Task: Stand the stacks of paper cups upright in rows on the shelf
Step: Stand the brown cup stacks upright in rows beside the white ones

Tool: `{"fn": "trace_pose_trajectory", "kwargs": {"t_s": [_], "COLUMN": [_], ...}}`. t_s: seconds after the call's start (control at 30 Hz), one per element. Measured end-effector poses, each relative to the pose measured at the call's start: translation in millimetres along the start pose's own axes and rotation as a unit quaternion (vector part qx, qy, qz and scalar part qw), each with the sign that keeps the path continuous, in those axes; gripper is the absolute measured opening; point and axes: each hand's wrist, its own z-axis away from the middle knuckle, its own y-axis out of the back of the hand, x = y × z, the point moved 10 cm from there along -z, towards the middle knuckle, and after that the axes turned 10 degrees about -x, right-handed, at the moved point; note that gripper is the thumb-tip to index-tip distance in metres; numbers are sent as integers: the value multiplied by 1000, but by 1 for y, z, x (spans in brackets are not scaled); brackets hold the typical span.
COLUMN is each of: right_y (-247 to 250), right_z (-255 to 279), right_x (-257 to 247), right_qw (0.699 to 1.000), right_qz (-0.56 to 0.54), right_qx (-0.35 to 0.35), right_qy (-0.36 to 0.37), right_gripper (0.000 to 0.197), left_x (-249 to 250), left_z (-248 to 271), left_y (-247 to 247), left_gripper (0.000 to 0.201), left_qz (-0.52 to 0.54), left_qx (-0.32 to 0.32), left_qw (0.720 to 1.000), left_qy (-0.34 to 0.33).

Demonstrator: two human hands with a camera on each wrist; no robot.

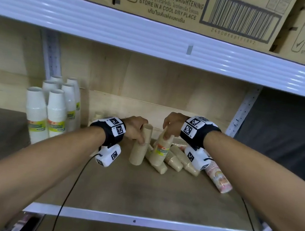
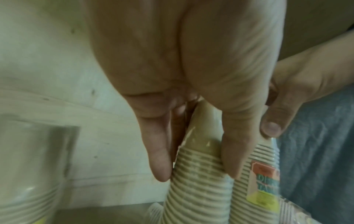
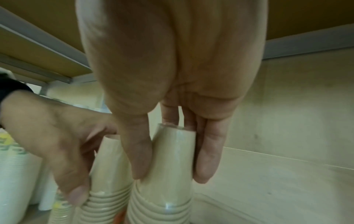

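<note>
My left hand [image 1: 136, 130] grips the top of a tan cup stack [image 1: 140, 146] that stands nearly upright on the shelf [image 1: 139, 193]; thumb and fingers clasp that tan stack [image 2: 199, 174]. My right hand [image 1: 171, 125] holds the top of a second, labelled tan stack [image 1: 161, 150], tilted slightly left, its fingers [image 3: 208, 151] wrapped round the labelled stack's [image 3: 172, 166] upper cup. The two stacks stand side by side, close together. Behind and to the right, several tan stacks [image 1: 179, 160] lie on their sides.
White cup stacks [image 1: 51, 109] stand upright in rows at the shelf's back left. A pink patterned stack [image 1: 219, 176] lies at the right, under my right wrist. Cardboard boxes [image 1: 179, 4] sit on the shelf above. A wooden back panel [image 1: 151, 81] closes the rear.
</note>
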Motion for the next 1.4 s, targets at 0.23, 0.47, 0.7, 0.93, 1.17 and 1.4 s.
{"fn": "trace_pose_trajectory", "kwargs": {"t_s": [0.23,0.47,0.7,0.93,1.17,1.4], "right_y": [-26,-53,-57,-43,-40,-42], "right_z": [-22,-38,-39,-30,-30,-33], "right_x": [-52,-71,-81,-80,-78,-78], "right_qw": [999,998,997,995,995,995], "right_qz": [12,8,0,-34,-48,-43], "right_qx": [10,3,15,39,57,52], "right_qy": [34,59,77,83,62,69], "right_gripper": [44,47,47,36,33,35], "left_x": [-51,-70,-76,-78,-67,-67], "left_z": [17,25,25,31,33,29], "left_y": [1,-6,-16,-5,8,10], "left_gripper": [44,50,48,44,27,48], "left_qz": [48,42,50,83,57,6], "left_qx": [28,45,44,74,104,132], "left_qw": [997,994,994,988,987,982], "left_qy": [56,91,86,103,106,132]}}
